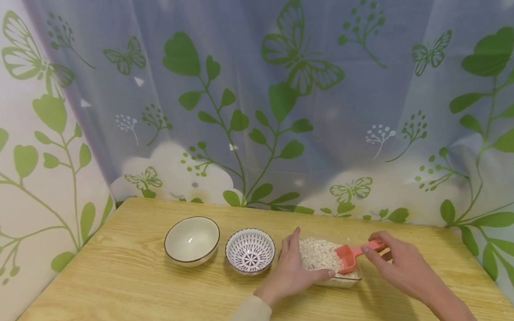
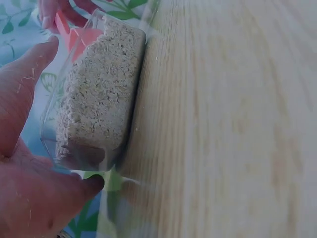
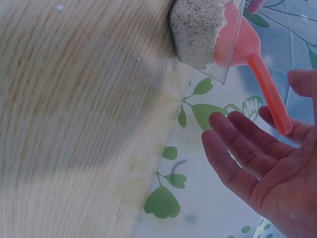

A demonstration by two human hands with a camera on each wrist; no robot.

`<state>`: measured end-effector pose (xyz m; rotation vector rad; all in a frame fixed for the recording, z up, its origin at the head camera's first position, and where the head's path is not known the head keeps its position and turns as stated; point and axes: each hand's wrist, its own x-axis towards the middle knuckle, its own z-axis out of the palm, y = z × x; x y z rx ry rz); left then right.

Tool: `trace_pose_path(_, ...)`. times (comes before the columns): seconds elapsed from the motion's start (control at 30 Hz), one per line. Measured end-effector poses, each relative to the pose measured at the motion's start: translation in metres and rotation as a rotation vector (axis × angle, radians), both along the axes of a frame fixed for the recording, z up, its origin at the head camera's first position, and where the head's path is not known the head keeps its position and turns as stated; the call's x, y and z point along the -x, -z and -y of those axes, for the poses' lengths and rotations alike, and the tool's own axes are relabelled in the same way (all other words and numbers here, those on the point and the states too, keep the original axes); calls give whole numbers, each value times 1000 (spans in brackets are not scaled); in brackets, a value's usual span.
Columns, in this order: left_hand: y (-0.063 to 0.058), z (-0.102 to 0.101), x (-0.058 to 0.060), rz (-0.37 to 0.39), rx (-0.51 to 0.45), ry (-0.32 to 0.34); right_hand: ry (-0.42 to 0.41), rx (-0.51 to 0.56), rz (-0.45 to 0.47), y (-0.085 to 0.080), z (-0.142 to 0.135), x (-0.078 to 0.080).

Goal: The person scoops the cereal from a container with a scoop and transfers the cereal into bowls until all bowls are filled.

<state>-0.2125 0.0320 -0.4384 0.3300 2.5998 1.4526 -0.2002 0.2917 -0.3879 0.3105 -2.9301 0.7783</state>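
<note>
A clear rectangular container (image 1: pixel 347 282) of pale, oat-like flakes (image 1: pixel 319 253) stands on the table. My left hand (image 1: pixel 293 270) is at its left end, thumb and fingers spread along the near and far sides. In the left wrist view these fingers (image 2: pixel 44 198) look fairly straight. A coral-pink scoop (image 1: pixel 346 258) has its bowl in the flakes at the right end, its handle sloping up over the rim. My right hand (image 1: pixel 403 262) is around the handle tip. The right wrist view shows the handle (image 3: pixel 270 94) across the index finger, the thumb apart from it and the other fingers loosely extended.
Left of the container stand a small black-and-white patterned bowl (image 1: pixel 250 251) and a larger cream bowl (image 1: pixel 191 240) with a dark rim. The wooden table (image 1: pixel 148 290) meets a curtain (image 1: pixel 224 130) printed with leaves and butterflies at its back edge.
</note>
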Motion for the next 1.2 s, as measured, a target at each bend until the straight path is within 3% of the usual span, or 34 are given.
trace_pose_path(0.17,3,1,3,39,-22,3,-11,-10,-16,-2,1,-1)
trace_pose_path(0.33,5,1,3,60,-46,7,-40,-40,27,-7,1,3)
trace_pose_path(0.6,8,-1,4,79,-53,13,-66,-34,148,-15,2,7)
trace_pose_path(0.73,10,-2,4,80,-55,11,-43,-9,251,-18,1,9)
trace_pose_path(1.03,11,-3,5,74,-50,7,36,174,414,-19,1,9)
trace_pose_path(1.2,11,-3,5,73,-48,9,79,255,446,-16,4,6)
